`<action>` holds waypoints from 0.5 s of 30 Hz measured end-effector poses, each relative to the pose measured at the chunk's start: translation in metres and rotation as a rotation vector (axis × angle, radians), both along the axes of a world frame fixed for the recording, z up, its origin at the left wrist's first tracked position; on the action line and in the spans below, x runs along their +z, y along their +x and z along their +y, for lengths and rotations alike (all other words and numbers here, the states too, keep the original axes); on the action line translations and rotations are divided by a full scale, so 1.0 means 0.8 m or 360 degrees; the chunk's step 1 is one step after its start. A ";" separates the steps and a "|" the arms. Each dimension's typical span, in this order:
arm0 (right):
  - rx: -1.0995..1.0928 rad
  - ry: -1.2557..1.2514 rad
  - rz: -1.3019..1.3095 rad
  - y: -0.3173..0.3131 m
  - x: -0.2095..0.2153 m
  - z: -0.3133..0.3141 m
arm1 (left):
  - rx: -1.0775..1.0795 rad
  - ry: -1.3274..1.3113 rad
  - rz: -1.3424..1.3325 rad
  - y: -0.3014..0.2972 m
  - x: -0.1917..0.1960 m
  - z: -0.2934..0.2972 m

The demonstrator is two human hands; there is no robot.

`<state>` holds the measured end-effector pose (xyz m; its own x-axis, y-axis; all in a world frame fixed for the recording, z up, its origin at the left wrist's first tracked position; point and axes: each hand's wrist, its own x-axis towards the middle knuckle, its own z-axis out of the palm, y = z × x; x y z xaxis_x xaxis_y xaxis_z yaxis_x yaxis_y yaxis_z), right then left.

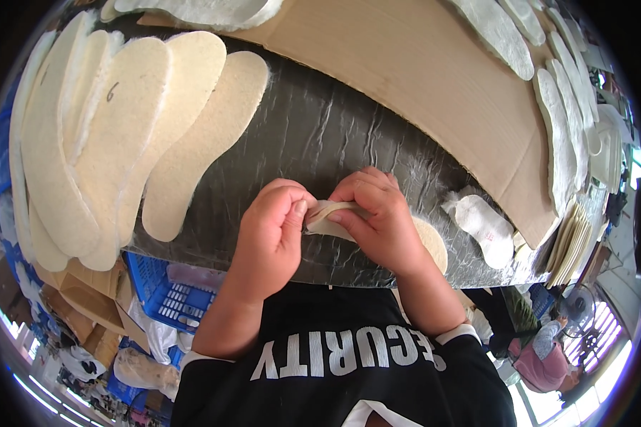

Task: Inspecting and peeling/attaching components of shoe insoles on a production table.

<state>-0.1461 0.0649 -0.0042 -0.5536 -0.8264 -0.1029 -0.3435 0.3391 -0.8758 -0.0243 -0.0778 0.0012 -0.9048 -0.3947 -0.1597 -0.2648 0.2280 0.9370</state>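
Observation:
My left hand (271, 231) and my right hand (377, 220) meet over the near edge of the table, both closed on one cream insole (431, 242). Finger and thumb of the left hand pinch its left end, where the layers look folded or parted. My right thumb lies along the near side of the insole while the fingers curl over the far side. Its other end shows past my right wrist. Close by on the right lies a small white insole (484, 229) with fluffy edges and a faint reddish mark.
Large cream insoles (132, 107) overlap at the left. A cardboard sheet (406, 78) covers the far side of the dark, wrinkled table cover (299, 114), with fluffy white insoles (495, 35) on it. Thin pieces (573, 242) stack at right. Below are a blue crate (160, 292) and another person (541, 359).

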 end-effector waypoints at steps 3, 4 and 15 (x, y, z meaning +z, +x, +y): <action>-0.0014 -0.0010 -0.0012 0.000 0.000 0.005 | 0.0103 0.0457 0.0002 0.005 -0.004 -0.002; -0.0007 -0.0008 -0.0012 0.000 0.000 0.006 | 0.0103 0.0602 0.0018 0.006 -0.006 -0.001; 0.0027 -0.0162 -0.0396 -0.011 0.004 0.017 | 0.0000 0.0623 0.0066 0.001 -0.003 0.006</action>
